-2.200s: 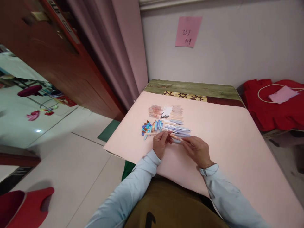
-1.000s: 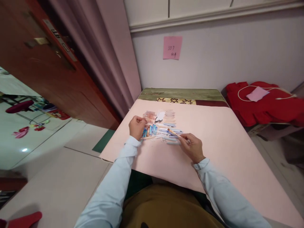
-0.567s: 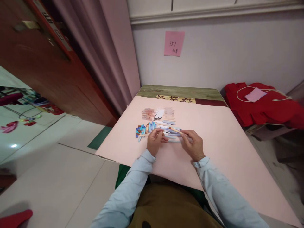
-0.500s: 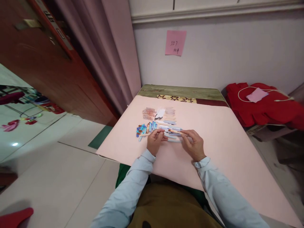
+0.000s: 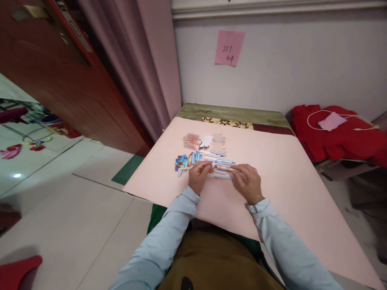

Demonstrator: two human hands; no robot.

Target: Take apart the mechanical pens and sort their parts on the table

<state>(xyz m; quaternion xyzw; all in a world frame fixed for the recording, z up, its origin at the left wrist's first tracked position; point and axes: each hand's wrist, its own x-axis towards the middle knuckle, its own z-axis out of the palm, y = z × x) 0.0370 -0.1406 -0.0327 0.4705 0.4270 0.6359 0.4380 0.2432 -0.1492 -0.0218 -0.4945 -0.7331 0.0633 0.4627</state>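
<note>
Between my two hands lies a slim orange-beige pen (image 5: 223, 167), roughly level just above the table. My left hand (image 5: 198, 179) is closed, its thumb and fingertips pinching at the pen's left end. My right hand (image 5: 250, 185) pinches the right end between thumb and fingers. A thin beige stick (image 5: 185, 168) pokes out left of my left hand; whether it is held, I cannot tell. Behind my hands are blue and pale pens (image 5: 222, 161), partly covered by the fingers. Small blue and brown caps (image 5: 180, 160) and short blue and orange barrels (image 5: 195, 157) lie to the left.
Farther back are reddish-brown clear tubes (image 5: 191, 141), white refills with black tips (image 5: 205, 141) and pale clear tubes (image 5: 219, 141). They rest on a pink-covered table (image 5: 278, 169). Red cloth (image 5: 305, 133) with a white cable lies at right; a brown door (image 5: 75, 88) stands left.
My left fingertips have come up against the pen's left end, where a gap showed before. The camera view has tilted slightly down.
</note>
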